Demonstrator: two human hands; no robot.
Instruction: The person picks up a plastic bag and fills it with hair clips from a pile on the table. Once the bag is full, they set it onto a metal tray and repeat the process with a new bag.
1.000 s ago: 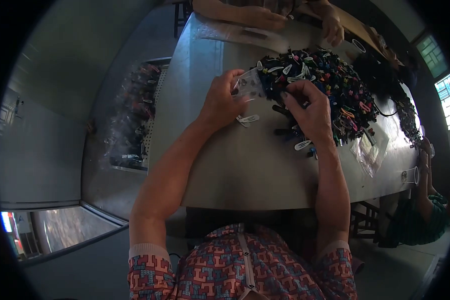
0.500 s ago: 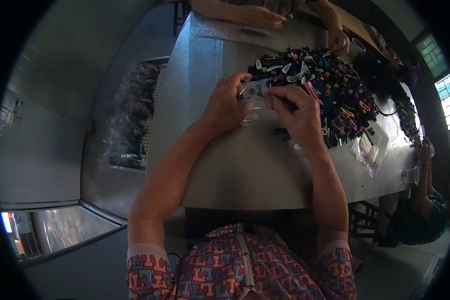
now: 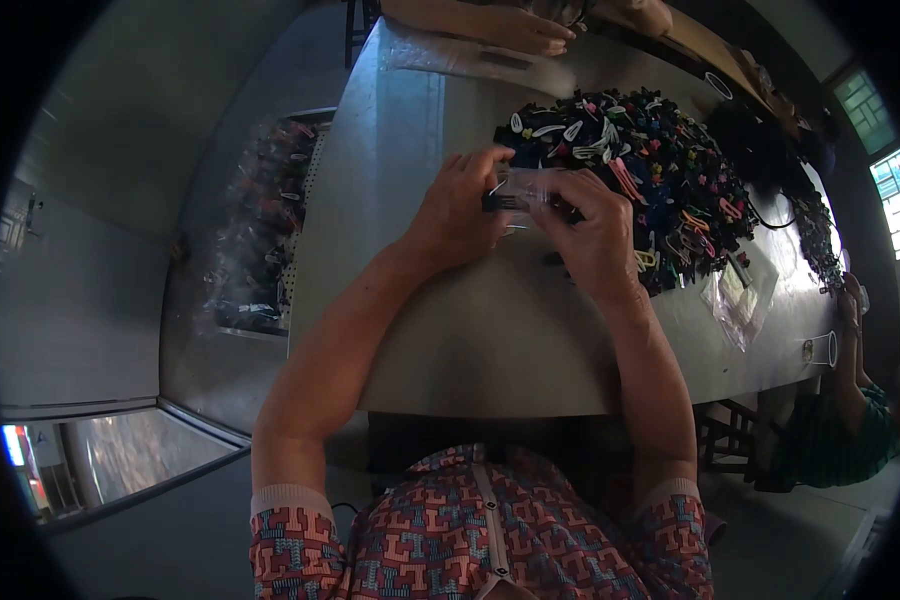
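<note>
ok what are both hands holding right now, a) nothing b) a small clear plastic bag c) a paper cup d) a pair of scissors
b: the left hand and right hand pinch a small clear plastic bag between them, just in front of the hair clip pile.

Table (image 3: 490,330): smooth, dull-sheen metal. Bag (image 3: 530,187): clear glossy plastic. Clips (image 3: 660,170): glossy, coloured. Shirt (image 3: 470,540): patterned matt cloth.

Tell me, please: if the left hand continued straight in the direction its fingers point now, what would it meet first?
Probably the small clear bag the left hand already pinches, then the right hand gripping its other side. The pile of hair clips lies just beyond; depth is unclear.
</note>
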